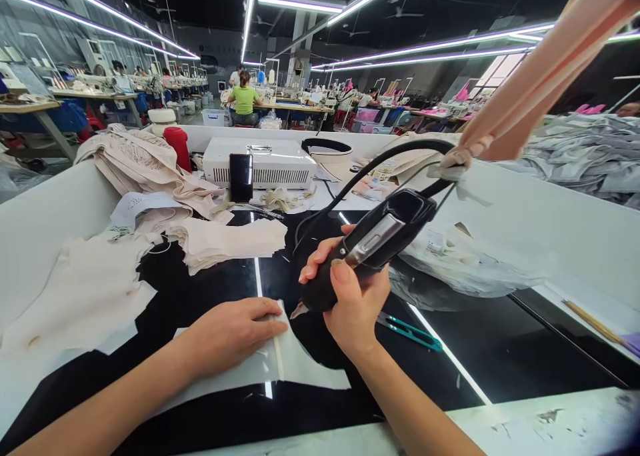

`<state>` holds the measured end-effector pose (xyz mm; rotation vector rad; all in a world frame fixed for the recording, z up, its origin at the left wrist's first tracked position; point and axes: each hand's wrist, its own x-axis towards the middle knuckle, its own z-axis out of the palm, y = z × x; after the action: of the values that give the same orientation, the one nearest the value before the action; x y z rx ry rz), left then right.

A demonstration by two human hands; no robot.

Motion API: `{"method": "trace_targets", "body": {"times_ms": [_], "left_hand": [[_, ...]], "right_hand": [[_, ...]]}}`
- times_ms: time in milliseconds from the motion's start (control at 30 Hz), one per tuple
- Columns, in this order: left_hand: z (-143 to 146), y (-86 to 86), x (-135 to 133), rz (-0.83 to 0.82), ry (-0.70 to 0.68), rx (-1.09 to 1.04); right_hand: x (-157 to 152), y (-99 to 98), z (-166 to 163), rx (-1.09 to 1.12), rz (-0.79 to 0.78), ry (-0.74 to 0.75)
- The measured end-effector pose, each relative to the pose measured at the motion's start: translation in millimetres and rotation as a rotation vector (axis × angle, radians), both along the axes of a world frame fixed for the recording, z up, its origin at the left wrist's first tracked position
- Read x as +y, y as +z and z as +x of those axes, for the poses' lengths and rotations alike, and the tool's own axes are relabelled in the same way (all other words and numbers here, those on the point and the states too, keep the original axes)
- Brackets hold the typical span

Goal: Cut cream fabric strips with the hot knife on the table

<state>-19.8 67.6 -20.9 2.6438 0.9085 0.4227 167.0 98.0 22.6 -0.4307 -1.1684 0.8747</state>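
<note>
A pale fabric piece [315, 369] with a narrow cream strip [279, 359] along it lies on the glossy black work surface [210, 403]. My left hand [233, 336] rests on this fabric, thumb and forefinger stretched over the strip near its upper end. My right hand [353, 303] is wrapped around a corded black hand tool [383, 236] with a silver lever on its side. Its small metal tip [299, 311] points down toward the strip, just right of my left fingertips. Whether the tip touches the fabric, I cannot tell.
Teal thread snips [410, 331] lie right of my right hand. A pink cloth tie [540, 76] holds up the tool's cable. Behind stand a white vented box [257, 159] and a phone [241, 177]. Stacked fabric pieces [230, 241] are at left, a plastic bag [470, 263] at right.
</note>
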Motion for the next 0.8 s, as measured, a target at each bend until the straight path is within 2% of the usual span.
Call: {"method": "trace_targets", "body": {"times_ms": [333,600,800], "left_hand": [[-4.3,-1.5,-0.3,0.032,-0.039,-0.036],[-1.9,3.3,0.2,0.009,-0.029,0.025],[-5.3,1.5,-0.7,0.033,-0.054,0.054]], "right_hand": [[-2.9,-2.0,-1.7,0.023,-0.011,0.017],[-6.2,-6.6,-3.6,-0.002,-0.018,0.041],[-8.4,-0.4,0.5,0.014,-0.005,0.028]]}}
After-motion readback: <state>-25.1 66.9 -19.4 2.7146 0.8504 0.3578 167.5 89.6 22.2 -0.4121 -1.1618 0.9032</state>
